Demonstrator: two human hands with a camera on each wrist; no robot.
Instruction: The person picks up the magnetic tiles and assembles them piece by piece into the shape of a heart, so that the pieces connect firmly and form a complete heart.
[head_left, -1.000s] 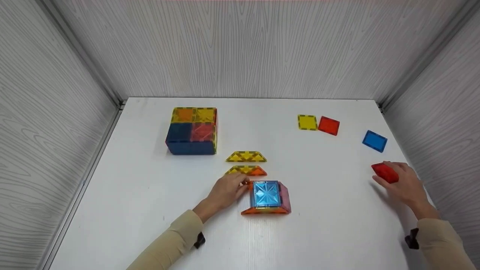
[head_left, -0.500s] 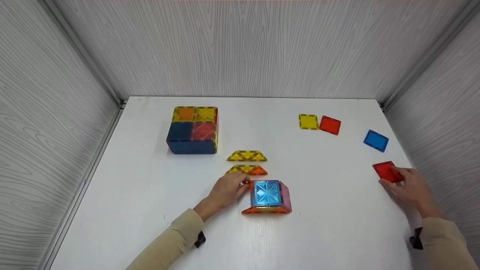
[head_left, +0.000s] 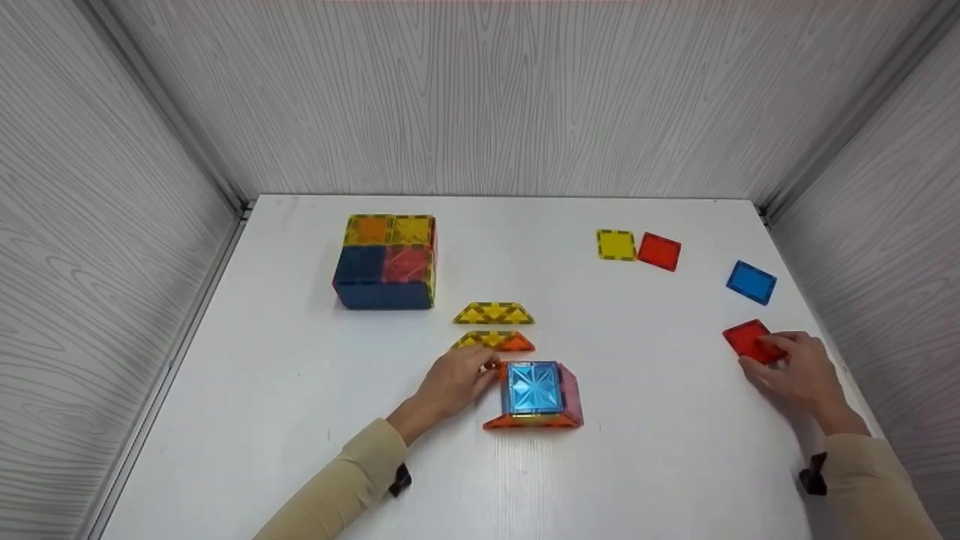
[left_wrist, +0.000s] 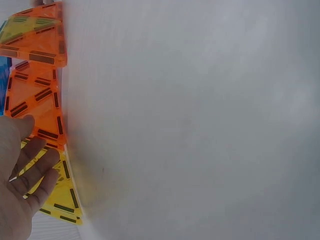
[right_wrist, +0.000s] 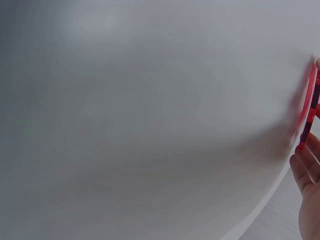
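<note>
My right hand (head_left: 799, 371) pinches a red square magnetic tile (head_left: 746, 339) by its near edge, at the right side of the table. In the right wrist view the red tile (right_wrist: 309, 112) appears edge-on beside the fingertips. My left hand (head_left: 452, 381) is at the left back corner of a small built block with a blue square tile (head_left: 534, 388) on top, a pink tile (head_left: 571, 394) on its right and an orange front piece (head_left: 532, 423). The left thumb and forefinger pinch the edge of an orange triangle-patterned tile (left_wrist: 37, 97); other fingers lie over a yellow piece (left_wrist: 62, 195).
Behind the block lie a yellow trapezoid (head_left: 493, 313) and a yellow-orange one (head_left: 514, 342). A larger multicoloured block (head_left: 384, 294) stands back left. Yellow (head_left: 616, 245), red (head_left: 659, 251) and blue (head_left: 751, 282) square tiles lie towards the back right. Walls enclose the table.
The red tile in my right hand has turned from tilted to flatter, shifted slightly right, then moved back left. My left hand and the small block have stayed put.
</note>
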